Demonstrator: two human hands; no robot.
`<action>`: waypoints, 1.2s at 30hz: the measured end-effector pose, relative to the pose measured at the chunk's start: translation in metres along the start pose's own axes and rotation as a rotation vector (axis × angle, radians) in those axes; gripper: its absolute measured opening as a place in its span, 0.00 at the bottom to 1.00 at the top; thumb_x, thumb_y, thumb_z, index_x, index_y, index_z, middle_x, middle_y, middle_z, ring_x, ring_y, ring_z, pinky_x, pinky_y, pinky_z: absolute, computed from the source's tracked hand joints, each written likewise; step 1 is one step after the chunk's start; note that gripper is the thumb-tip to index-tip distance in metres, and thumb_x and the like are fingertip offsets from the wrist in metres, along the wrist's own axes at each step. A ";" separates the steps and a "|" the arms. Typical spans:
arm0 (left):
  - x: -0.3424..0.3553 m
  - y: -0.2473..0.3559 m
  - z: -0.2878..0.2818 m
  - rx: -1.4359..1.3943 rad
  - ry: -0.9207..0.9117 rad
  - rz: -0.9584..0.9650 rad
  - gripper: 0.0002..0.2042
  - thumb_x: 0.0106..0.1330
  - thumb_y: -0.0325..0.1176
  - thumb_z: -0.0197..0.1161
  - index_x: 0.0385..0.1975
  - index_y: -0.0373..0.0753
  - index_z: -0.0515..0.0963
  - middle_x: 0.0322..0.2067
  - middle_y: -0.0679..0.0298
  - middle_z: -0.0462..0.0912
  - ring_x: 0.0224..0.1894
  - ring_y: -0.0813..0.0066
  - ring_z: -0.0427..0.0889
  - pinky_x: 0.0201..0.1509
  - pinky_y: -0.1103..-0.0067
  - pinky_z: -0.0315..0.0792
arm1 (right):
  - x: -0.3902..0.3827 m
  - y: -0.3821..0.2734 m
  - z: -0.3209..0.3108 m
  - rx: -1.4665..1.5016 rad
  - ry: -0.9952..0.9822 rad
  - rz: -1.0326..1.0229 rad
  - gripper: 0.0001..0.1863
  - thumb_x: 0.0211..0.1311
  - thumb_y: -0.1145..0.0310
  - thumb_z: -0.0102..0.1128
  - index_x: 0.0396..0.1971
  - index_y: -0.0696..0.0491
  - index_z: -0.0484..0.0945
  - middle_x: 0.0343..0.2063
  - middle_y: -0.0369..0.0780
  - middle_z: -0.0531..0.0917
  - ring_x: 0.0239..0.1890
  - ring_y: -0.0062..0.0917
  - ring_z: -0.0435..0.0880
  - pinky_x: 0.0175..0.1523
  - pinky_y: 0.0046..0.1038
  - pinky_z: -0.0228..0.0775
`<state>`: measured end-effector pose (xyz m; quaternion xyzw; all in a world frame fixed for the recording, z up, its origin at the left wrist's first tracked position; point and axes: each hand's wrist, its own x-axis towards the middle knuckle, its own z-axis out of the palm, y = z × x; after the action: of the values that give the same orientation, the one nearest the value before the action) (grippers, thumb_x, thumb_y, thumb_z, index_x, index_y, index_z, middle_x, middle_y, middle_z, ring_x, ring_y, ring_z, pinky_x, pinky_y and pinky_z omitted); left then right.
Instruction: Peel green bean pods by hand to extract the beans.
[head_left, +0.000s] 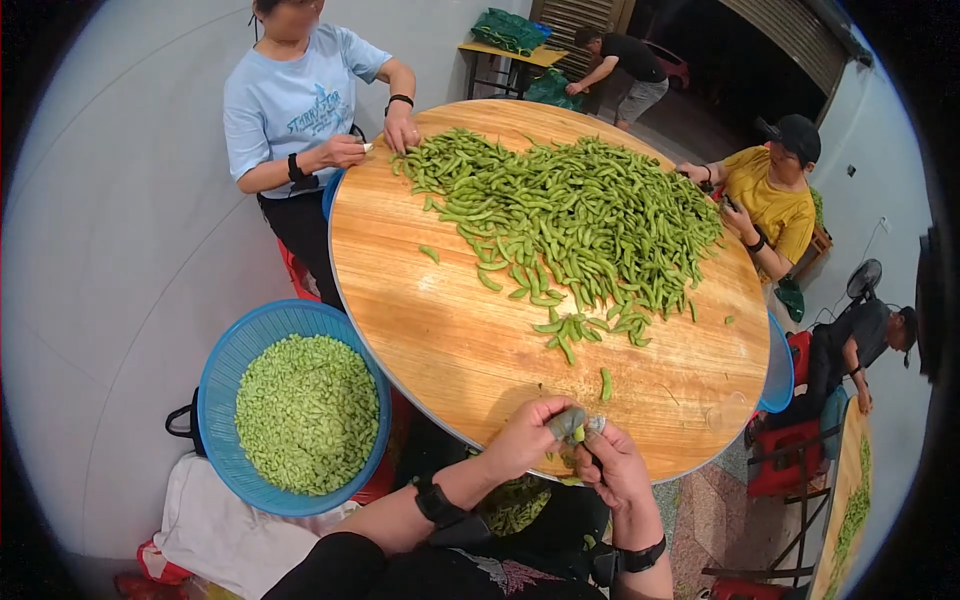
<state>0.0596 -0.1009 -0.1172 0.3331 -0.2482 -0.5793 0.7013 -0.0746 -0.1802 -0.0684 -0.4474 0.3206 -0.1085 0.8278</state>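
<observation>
Black clothing [420, 580] is nearest; above it, the left hand [528, 436] and the right hand [614, 466] have a narrow grip, pinching one green pod [579, 433] over the near edge of the round wooden surface [430, 340]. Just beyond lies a loose pod [605, 384], and farther a wide heap of pods [590, 210]. At left stands a blue basket [218, 400] with shelled beans [305, 415]. One co-worker [300, 90] is at the far left, before a pale wall [140, 150].

The fingers of the left hand [530, 438] and right hand [617, 468] cover most of a little green pod [579, 433], too small to tell if it is whole. The round wooden table [420, 330] hides much of a blue tub [780, 372]. The top edge cuts off the head of the person in the light blue shirt [300, 100].
</observation>
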 end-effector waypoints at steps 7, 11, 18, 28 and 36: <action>0.011 -0.021 -0.005 0.547 0.159 0.328 0.09 0.59 0.21 0.56 0.40 0.35 0.74 0.32 0.72 0.74 0.36 0.85 0.71 0.38 0.86 0.68 | 0.009 0.010 -0.003 -0.662 0.266 -0.428 0.10 0.64 0.71 0.49 0.23 0.55 0.71 0.14 0.29 0.70 0.17 0.11 0.65 0.21 0.17 0.56; 0.006 -0.012 0.000 0.215 0.108 0.135 0.12 0.59 0.20 0.55 0.43 0.34 0.74 0.35 0.70 0.76 0.40 0.83 0.72 0.42 0.84 0.69 | 0.005 0.002 -0.004 -0.504 0.252 -0.280 0.09 0.63 0.72 0.50 0.23 0.56 0.72 0.15 0.29 0.70 0.18 0.11 0.66 0.23 0.16 0.57; -0.006 -0.003 0.013 0.664 0.111 0.356 0.18 0.54 0.18 0.54 0.47 0.34 0.70 0.32 0.60 0.76 0.37 0.67 0.76 0.41 0.75 0.70 | 0.003 -0.001 -0.008 -0.523 0.345 -0.417 0.06 0.62 0.73 0.51 0.29 0.57 0.75 0.18 0.28 0.72 0.20 0.10 0.67 0.24 0.16 0.58; -0.012 -0.001 0.014 0.895 0.004 0.657 0.18 0.48 0.19 0.58 0.42 0.39 0.75 0.34 0.56 0.77 0.37 0.59 0.79 0.39 0.74 0.73 | -0.001 0.014 -0.009 0.296 0.167 -0.200 0.01 0.61 0.74 0.51 0.29 0.53 0.70 0.12 0.28 0.65 0.10 0.10 0.59 0.14 0.14 0.49; -0.018 -0.011 0.017 0.889 0.107 0.481 0.14 0.50 0.19 0.54 0.38 0.37 0.71 0.34 0.59 0.77 0.39 0.62 0.77 0.43 0.75 0.70 | 0.002 0.023 -0.004 0.252 0.154 -0.365 0.04 0.62 0.75 0.49 0.27 0.53 0.69 0.11 0.29 0.65 0.09 0.11 0.57 0.14 0.15 0.47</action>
<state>0.0359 -0.0875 -0.1135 0.5620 -0.5043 -0.2220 0.6168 -0.0777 -0.1702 -0.0895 -0.3816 0.2804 -0.3293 0.8169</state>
